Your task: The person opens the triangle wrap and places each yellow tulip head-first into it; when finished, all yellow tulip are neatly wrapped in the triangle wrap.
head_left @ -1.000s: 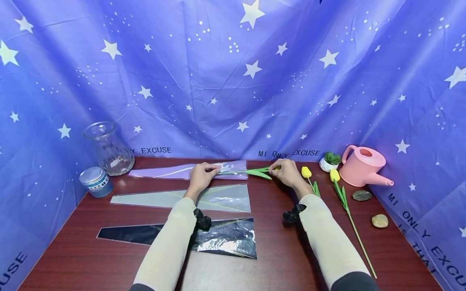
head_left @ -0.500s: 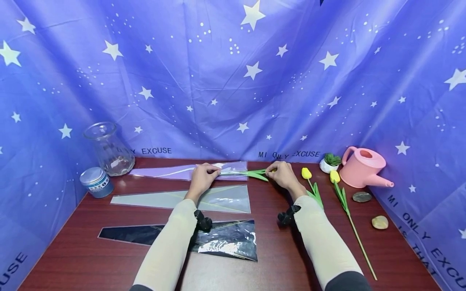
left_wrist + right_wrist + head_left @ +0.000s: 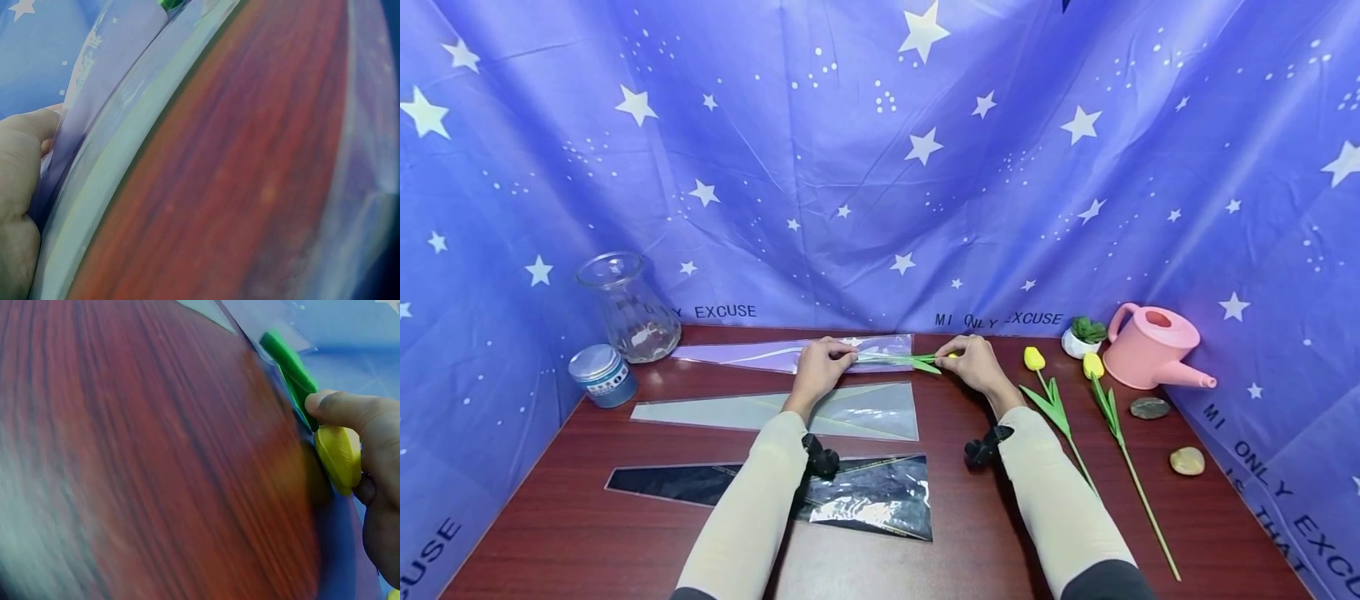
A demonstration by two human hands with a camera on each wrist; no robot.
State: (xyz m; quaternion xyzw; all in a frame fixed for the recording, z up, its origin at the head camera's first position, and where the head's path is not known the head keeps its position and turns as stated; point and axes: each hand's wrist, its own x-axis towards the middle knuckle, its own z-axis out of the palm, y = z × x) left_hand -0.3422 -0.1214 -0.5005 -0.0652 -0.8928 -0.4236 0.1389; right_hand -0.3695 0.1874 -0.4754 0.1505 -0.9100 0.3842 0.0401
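Observation:
At the back of the table lies a purple flower sleeve [image 3: 748, 355] with a clear front. My left hand [image 3: 822, 367] pinches it near the middle of its length. A yellow tulip [image 3: 339, 456] with green leaves [image 3: 927, 363] lies with its stem inside the sleeve's wide right end. My right hand [image 3: 976, 365] pinches the tulip just below its bloom, thumb and fingers on the green part. In the head view that bloom is mostly hidden behind the fingers. The left wrist view shows the left thumb and a finger [image 3: 37, 125] at the sleeve's edge.
Nearer me lie a grey sleeve [image 3: 700, 410] and a black sleeve [image 3: 872, 496]. Two more tulips [image 3: 1034, 358] lie right, beside a pink watering can [image 3: 1150, 350], a small potted plant [image 3: 1082, 337] and two stones [image 3: 1187, 461]. A glass vase [image 3: 640, 321] and a blue jar [image 3: 602, 379] stand left.
My right hand has moved left with the tulip, and its stem and leaves have slid further into the purple sleeve. The left hand has stayed nearly in place.

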